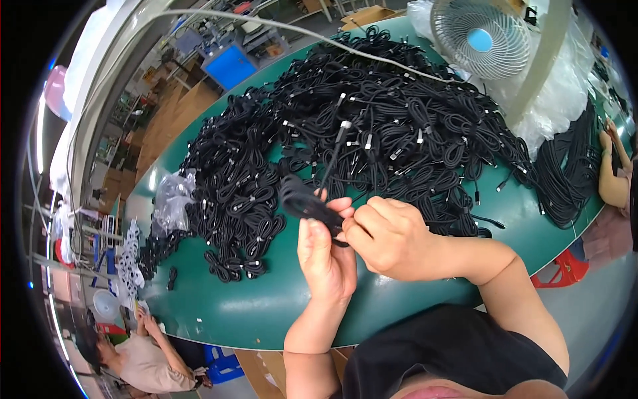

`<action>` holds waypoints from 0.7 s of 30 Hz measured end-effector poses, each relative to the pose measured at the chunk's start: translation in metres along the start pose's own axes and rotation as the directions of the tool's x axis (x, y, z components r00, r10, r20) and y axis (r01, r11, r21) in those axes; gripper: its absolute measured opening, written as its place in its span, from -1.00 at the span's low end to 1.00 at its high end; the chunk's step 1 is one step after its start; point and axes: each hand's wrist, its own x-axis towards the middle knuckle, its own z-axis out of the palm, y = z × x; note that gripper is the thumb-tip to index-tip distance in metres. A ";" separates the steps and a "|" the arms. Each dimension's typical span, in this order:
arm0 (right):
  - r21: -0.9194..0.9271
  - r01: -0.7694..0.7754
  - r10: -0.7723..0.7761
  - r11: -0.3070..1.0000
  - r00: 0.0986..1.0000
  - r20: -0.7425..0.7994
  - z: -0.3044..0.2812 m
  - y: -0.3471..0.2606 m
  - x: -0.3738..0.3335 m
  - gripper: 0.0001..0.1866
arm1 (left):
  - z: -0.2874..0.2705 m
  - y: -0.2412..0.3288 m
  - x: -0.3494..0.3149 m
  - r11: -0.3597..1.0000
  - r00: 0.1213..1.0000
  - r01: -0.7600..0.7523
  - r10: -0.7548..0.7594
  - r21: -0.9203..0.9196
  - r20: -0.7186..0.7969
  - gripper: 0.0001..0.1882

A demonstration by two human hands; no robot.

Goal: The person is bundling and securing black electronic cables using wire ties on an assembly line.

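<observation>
Held cable bundle: a black coiled cable bundle, held up above the near side of the green table, in front of the person's chest.
Long axis: slanted, from the looped end at upper left down to the gripped end at lower right.
Loop end: points up and left, away from the person, slightly blurred.
Plug: a thin black lead with a pale plug stands above the left fingers, pointing up and a little right; whether it belongs to the held bundle is hard to tell.
Left hand: the left hand comes from below, thumb on the near side and fingers behind, narrowed around the bundle.
Right hand: the right hand reaches in from the right, fingers curled tight at the bundle's lower right end; the exact pinch spot is hidden.
Beyond the hands: a wide pile of black cables arches over the table, its nearer edge just behind both hands.
Left side: a clear plastic bag against the pile, and one small bundle apart from it.
Right side: a large hank of long cables near the table edge.
In the way: a white cord crosses in front of the pile's far part; a pale post rises beside the fan, covering part of the plastic sheeting.
</observation>
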 end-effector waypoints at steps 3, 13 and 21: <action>-0.006 -0.022 0.023 1.000 0.994 0.109 -0.007 0.004 0.002 -0.85 | -0.002 -0.001 0.009 0.998 0.999 0.044 -0.044 0.043 0.003 -0.61; -0.061 0.046 -0.038 0.997 0.992 0.123 -0.015 0.025 0.023 -0.50 | -0.007 0.036 0.023 0.924 0.918 0.356 -0.374 0.137 0.132 -0.39; 0.522 -0.456 0.302 0.721 0.885 0.356 -0.016 0.018 0.011 -0.50 | -0.034 0.037 0.031 0.923 0.907 -0.151 -0.013 0.353 0.421 -0.47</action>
